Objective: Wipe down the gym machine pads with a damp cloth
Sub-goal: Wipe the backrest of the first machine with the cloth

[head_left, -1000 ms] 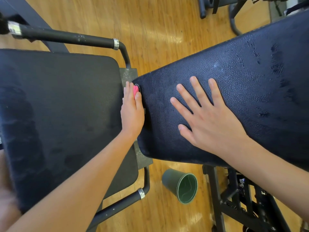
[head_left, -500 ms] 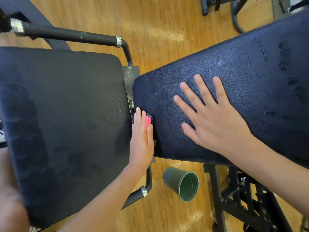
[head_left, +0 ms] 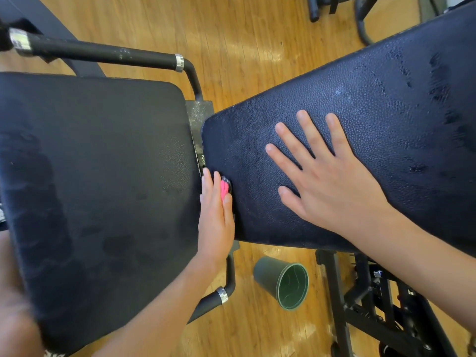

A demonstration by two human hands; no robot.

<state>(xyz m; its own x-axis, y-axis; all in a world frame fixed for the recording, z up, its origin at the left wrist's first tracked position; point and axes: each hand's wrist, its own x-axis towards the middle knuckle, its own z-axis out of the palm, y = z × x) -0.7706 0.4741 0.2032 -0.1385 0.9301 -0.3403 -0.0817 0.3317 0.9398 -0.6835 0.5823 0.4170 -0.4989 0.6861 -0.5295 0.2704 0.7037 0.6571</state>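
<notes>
The left hand (head_left: 216,215) lay edge-on, fingers straight and pressed together. It seemed to pinch a small pink cloth (head_left: 224,188) between thumb and fingers. The cloth sat at the fingertips, touching the end edge of the back pad (head_left: 373,104) just right of the hand. The seat pad (head_left: 90,189) lay against the hand's left side, so the hand filled the narrow gap between the two pads. That gap ran along the hand's own length, forward from the fingertips and back toward the wrist, so any wiping stroke would likely follow that line. The back pad's long axis ran away to the right. The right hand (head_left: 332,181) rested flat on it, fingers spread, near the left hand. A green cup (head_left: 286,282) lay on the floor below the wrists.
</notes>
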